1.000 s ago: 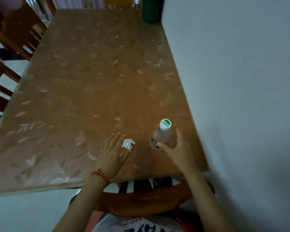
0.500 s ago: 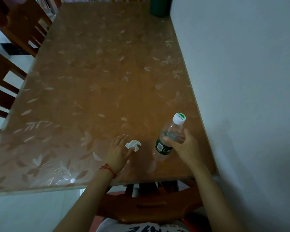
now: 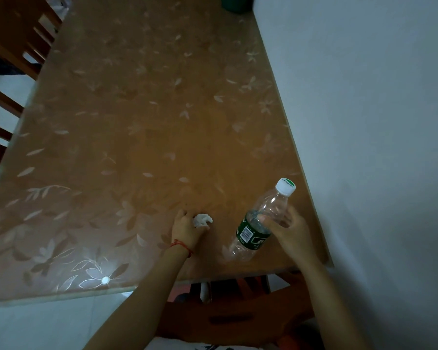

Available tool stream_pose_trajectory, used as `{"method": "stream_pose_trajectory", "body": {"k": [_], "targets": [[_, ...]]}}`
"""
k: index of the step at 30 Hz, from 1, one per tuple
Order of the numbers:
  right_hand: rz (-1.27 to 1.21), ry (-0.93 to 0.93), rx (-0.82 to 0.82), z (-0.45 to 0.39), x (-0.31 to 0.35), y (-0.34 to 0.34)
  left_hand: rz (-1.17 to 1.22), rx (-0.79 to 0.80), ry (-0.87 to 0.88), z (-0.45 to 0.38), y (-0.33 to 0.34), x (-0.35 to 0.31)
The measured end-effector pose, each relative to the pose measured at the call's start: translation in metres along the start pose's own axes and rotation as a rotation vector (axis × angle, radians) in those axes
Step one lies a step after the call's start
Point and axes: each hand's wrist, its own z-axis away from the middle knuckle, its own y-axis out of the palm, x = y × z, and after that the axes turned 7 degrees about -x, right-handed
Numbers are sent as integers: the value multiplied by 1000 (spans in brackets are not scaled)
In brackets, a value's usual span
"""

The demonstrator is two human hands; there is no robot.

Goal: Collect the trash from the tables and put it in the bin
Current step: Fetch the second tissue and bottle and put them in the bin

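Bottle [image 3: 259, 224]: tilted, clear, green label; we see right hand [image 3: 290, 232] gripping its middle.
Tissue [image 3: 202, 220]: crumpled, white; left hand [image 3: 186, 229] fingers curl round it on surface [image 3: 137, 122].

The white cap [image 3: 285, 186] of the plastic bottle [image 3: 259, 221] bears a green mark with lettering too small to read. The bottle's dark green label [image 3: 251, 234] shows a barcode and white characters, none legible.
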Motion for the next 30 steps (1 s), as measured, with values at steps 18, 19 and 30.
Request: {"method": "stream_pose_trajectory", "body": {"k": [18, 19, 30], "targets": [[33, -32, 85, 2, 3, 14, 604, -114, -299, 12, -27, 4], [32, -40, 101, 2, 5, 16, 642, -126, -315, 16, -32, 6], [6, -171, 361, 2, 42, 67, 828, -437, -303, 63, -97, 26]]}}
